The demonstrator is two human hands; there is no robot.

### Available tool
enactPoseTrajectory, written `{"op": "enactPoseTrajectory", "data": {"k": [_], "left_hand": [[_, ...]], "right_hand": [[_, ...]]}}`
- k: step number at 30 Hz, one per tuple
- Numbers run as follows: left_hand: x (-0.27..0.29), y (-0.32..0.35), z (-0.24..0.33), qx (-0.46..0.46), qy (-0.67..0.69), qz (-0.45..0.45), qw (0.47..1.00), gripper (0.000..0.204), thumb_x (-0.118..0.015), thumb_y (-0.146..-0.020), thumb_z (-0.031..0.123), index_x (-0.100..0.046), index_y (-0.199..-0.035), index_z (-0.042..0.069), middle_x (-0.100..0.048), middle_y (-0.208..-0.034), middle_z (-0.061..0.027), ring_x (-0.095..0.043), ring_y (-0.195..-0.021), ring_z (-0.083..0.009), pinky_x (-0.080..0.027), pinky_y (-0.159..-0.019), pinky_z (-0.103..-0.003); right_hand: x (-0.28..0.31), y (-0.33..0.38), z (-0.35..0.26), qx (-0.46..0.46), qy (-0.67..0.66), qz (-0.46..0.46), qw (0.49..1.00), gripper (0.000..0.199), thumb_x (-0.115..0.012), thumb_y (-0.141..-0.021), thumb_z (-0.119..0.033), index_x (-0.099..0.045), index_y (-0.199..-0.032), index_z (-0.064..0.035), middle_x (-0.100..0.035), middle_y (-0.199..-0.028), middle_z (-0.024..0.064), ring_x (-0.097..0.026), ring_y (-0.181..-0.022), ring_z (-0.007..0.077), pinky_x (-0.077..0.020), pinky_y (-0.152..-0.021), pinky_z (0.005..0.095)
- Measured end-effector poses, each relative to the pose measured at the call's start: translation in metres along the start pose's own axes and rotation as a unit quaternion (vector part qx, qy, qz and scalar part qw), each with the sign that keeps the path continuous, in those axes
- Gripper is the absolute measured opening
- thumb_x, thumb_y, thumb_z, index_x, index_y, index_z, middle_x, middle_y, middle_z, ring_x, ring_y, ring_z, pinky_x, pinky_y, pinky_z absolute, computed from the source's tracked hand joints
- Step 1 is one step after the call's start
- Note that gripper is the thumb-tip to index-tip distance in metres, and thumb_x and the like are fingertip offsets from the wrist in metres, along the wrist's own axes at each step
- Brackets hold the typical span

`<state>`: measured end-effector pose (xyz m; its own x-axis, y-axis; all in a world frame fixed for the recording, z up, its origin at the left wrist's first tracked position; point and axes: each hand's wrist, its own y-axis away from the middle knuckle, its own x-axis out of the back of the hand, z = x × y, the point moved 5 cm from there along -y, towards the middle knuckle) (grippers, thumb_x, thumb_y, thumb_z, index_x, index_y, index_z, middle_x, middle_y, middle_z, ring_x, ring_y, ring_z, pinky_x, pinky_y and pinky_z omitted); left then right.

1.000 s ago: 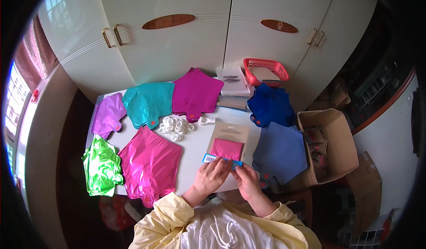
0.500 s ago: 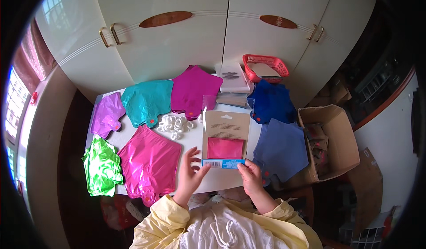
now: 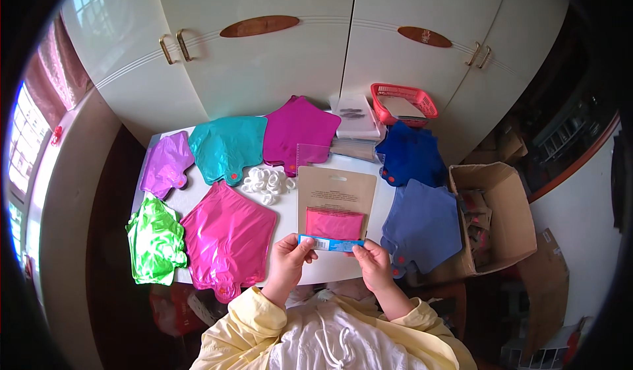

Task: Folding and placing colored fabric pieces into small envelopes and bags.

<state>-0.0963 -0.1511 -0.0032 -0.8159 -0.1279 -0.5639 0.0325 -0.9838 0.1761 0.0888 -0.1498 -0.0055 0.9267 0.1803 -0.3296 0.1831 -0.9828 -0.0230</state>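
White loops (image 3: 266, 181) beside packet (image 3: 337, 197); magenta foil (image 3: 300, 131) beyond

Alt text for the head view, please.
Left hand and right hand hold a card with a pink packet by its blue bottom strip over a white table. Colored foil shapes and white rings lie there; an open cardboard box stands at right.

Left hand (image 3: 290, 259), right hand (image 3: 374, 266), both pinching, thumbs (image 3: 358, 251) uppermost, forearms (image 3: 393, 304) converging

Packet (image 3: 336, 205) tan-and-pink (blue-edged); bag (image 3: 173, 312) seemingly red.
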Motion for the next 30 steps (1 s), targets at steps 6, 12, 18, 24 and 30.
{"op": "enactPoseTrajectory", "data": {"k": [6,12,18,24,30], "left_hand": [[-0.001,0.002,0.001,-0.016,-0.019,-0.007,1.0,0.011,-0.065,-0.087,0.012,-0.061,-0.082,0.003,-0.064,-0.071,-0.004,-0.059,-0.055,-0.0104,-0.043,-0.049,-0.02],[-0.001,0.005,0.003,-0.023,-0.024,-0.01,0.999,0.014,-0.064,-0.088,0.014,-0.062,-0.081,0.001,-0.065,-0.073,-0.0047,-0.06,-0.06,-0.0107,-0.044,-0.052,-0.022],[-0.01,0.008,0.01,-0.045,-0.061,-0.042,0.996,0.01,-0.064,-0.088,0.011,-0.06,-0.092,0.003,-0.066,-0.081,-0.0055,-0.063,-0.064,-0.0121,-0.046,-0.052,-0.023],[-0.016,0.008,0.014,-0.012,-0.052,-0.057,0.997,0.011,-0.063,-0.088,0.008,-0.059,-0.096,0.003,-0.066,-0.083,-0.0053,-0.064,-0.066,-0.0131,-0.047,-0.052,-0.022],[-0.01,0.007,0.007,-0.023,-0.044,-0.026,0.998,0.009,-0.063,-0.087,0.006,-0.058,-0.092,0.002,-0.066,-0.078,-0.0066,-0.064,-0.062,-0.0128,-0.045,-0.05,-0.021]], "right_hand": [[-0.012,-0.002,-0.016,0.04,-0.031,0.032,0.998,0.017,-0.056,-0.091,-0.009,-0.06,-0.104,0.0007,-0.064,-0.092,0.0055,-0.06,-0.085,0.0124,-0.0469,-0.081,0.0285],[-0.013,-0.001,-0.017,0.063,-0.043,0.037,0.996,0.014,-0.055,-0.091,-0.006,-0.058,-0.103,0.001,-0.064,-0.093,0.0057,-0.06,-0.086,0.0114,-0.0474,-0.082,0.0275],[-0.014,-0.001,-0.013,0.052,-0.053,0.065,0.995,0.005,-0.057,-0.089,-0.005,-0.058,-0.092,-0.0017,-0.064,-0.088,0.0056,-0.059,-0.081,0.0114,-0.0461,-0.078,0.0273],[-0.014,-0.001,-0.01,0.035,-0.057,0.048,0.997,0.006,-0.057,-0.09,-0.006,-0.058,-0.092,-0.0012,-0.064,-0.087,0.0056,-0.058,-0.078,0.0104,-0.0461,-0.075,0.026],[-0.017,-0.002,-0.012,0.022,-0.043,0.036,0.998,0.01,-0.057,-0.091,-0.009,-0.059,-0.094,0.0003,-0.064,-0.087,0.0056,-0.059,-0.079,0.0106,-0.0476,-0.077,0.0255]]}}
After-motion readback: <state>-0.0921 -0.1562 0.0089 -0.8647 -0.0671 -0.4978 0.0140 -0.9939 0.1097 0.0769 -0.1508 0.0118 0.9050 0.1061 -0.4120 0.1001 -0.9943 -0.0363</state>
